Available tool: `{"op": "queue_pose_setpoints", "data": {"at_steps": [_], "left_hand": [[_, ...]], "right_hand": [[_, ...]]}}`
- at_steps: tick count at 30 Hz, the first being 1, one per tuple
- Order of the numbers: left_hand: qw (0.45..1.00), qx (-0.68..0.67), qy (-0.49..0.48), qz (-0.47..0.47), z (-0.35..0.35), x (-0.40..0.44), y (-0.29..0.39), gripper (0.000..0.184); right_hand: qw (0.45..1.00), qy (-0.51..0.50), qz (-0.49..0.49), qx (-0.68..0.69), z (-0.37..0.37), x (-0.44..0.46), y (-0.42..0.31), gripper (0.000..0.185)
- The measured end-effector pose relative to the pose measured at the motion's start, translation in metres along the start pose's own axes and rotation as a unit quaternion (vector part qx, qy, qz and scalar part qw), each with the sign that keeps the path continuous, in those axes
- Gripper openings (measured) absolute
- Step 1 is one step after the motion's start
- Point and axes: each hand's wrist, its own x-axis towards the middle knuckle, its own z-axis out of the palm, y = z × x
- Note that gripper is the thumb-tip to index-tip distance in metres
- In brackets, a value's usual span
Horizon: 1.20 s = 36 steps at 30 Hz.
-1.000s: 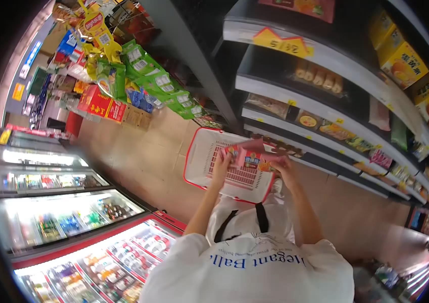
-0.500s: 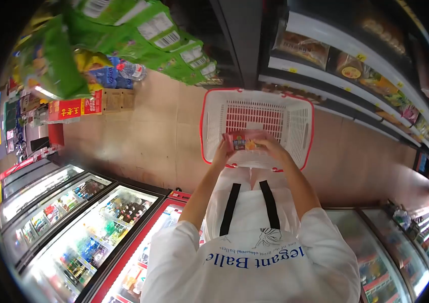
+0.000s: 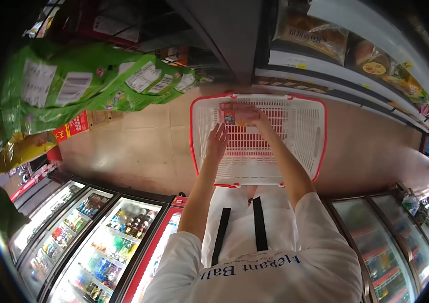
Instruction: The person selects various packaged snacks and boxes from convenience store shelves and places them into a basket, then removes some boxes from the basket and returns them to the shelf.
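A white plastic basket with a red rim (image 3: 321, 136) is in front of my legs. Inside its far left part is a pink and red packet (image 3: 229, 115). My right hand (image 3: 256, 119) grips the packet's right end. Just below the packet's left end, my left hand (image 3: 218, 139) has its fingers apart and holds nothing. Both hands are over the basket.
Green snack bags (image 3: 68, 81) hang at the upper left. Shelves with packaged bread (image 3: 310, 38) stand at the upper right. Glass-topped freezers (image 3: 108, 252) line the lower left, and more glass-fronted cases (image 3: 376, 242) are at the lower right.
My left hand has let go of the packet. My right hand has moved it forward into the basket's far left part. The green bags now look closer.
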Motion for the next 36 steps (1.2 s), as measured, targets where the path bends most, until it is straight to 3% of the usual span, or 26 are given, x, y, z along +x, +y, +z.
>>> {"op": "queue_pose_setpoints", "data": {"at_steps": [5, 9, 11, 12, 14, 15, 17, 18, 20, 21, 24, 26, 27, 29, 30, 32, 34, 36], "left_hand": [[0.997, 0.076, -0.030, -0.006, -0.002, 0.004, 0.019, 0.043], [0.990, 0.128, 0.012, -0.051, -0.018, 0.001, 0.010, 0.042], [0.987, 0.151, 0.018, -0.056, -0.018, -0.001, -0.003, 0.042], [0.978, 0.192, 0.045, -0.066, -0.017, -0.005, -0.012, 0.040], [0.952, 0.277, 0.101, -0.084, -0.008, -0.016, -0.027, 0.031], [0.952, 0.278, 0.101, -0.085, -0.019, -0.015, -0.041, 0.031], [0.835, 0.543, -0.067, 0.051, -0.054, -0.008, -0.071, 0.025], [0.835, 0.543, -0.066, 0.051, -0.043, -0.018, -0.073, 0.025], [0.725, 0.671, -0.128, 0.089, 0.000, -0.044, -0.069, 0.023], [0.726, 0.670, -0.129, 0.088, 0.007, -0.050, -0.069, 0.023], [0.729, 0.653, -0.198, 0.042, 0.006, -0.058, -0.068, 0.021], [0.781, 0.620, -0.068, 0.030, -0.019, -0.054, -0.071, 0.019], [0.779, 0.622, -0.071, 0.036, -0.015, -0.058, -0.067, 0.019], [0.803, 0.567, 0.023, 0.181, 0.001, -0.071, -0.057, 0.016], [0.803, 0.565, 0.018, 0.187, 0.018, -0.080, -0.051, 0.016], [0.755, 0.573, -0.026, 0.319, 0.051, -0.104, -0.038, 0.018], [0.737, 0.588, -0.059, 0.329, 0.070, -0.120, -0.026, 0.018], [0.727, 0.581, -0.100, 0.352, 0.097, -0.133, -0.018, 0.018]], "right_hand": [[0.996, 0.060, -0.062, -0.015, 0.013, 0.012, 0.017, 0.037], [0.990, 0.108, -0.092, -0.026, 0.004, 0.047, 0.064, 0.035], [0.973, 0.184, -0.101, -0.099, -0.008, 0.073, 0.094, 0.042], [0.972, 0.186, -0.101, -0.100, -0.001, 0.065, 0.079, 0.042], [0.924, 0.249, -0.047, -0.286, 0.023, 0.039, 0.031, 0.050], [0.924, 0.250, -0.046, -0.286, 0.024, 0.038, 0.026, 0.050], [0.852, 0.275, -0.053, -0.442, 0.026, 0.043, 0.020, 0.052], [0.852, 0.274, -0.052, -0.443, 0.015, 0.058, 0.035, 0.052], [0.828, 0.158, -0.194, -0.501, -0.019, 0.095, 0.080, 0.052], [0.828, 0.159, -0.194, -0.502, -0.021, 0.091, 0.077, 0.052], [0.941, 0.118, -0.084, -0.307, -0.001, 0.038, 0.022, 0.047], [0.925, 0.104, -0.108, -0.349, -0.016, 0.028, 0.034, 0.047], [0.906, 0.092, -0.132, -0.391, -0.023, 0.024, 0.035, 0.048], [0.882, 0.084, -0.146, -0.439, -0.019, -0.010, 0.007, 0.043], [0.900, 0.086, -0.132, -0.407, -0.019, -0.029, -0.007, 0.039], [0.913, 0.088, -0.124, -0.378, -0.024, -0.063, -0.021, 0.035], [0.861, 0.087, -0.214, -0.454, -0.031, -0.083, -0.037, 0.030], [0.858, 0.074, -0.230, -0.453, -0.035, -0.103, -0.058, 0.025]]}}
